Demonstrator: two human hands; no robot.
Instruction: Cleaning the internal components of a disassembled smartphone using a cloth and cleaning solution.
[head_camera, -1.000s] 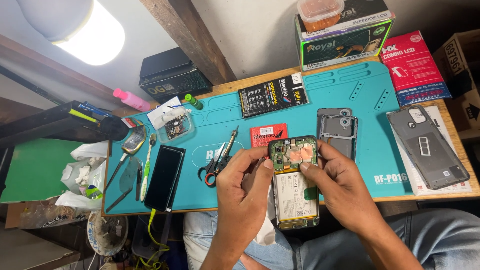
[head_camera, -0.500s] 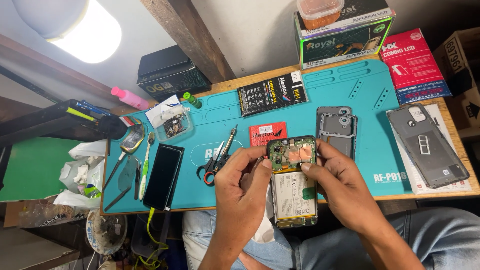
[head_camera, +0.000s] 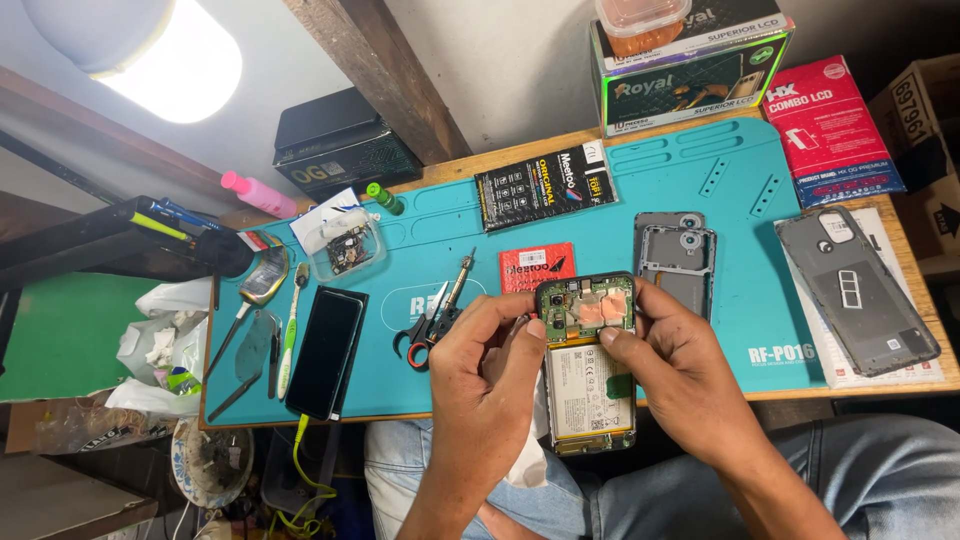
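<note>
Opened phone (head_camera: 588, 362) at lower centre, over the surface edge. Right hand (head_camera: 672, 372) grips its right side; left hand (head_camera: 487, 372) pinches at the board's left edge. Looks like board-removal step; next wants careful lifting.

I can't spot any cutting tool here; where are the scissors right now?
In the head view, the scissors lie on the teal mat, just beyond the left hand, between the black phone and the opened phone.

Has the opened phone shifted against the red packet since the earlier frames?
No. The opened phone keeps its top edge just below and right of the red packet on the teal mat, held by both hands.
</note>
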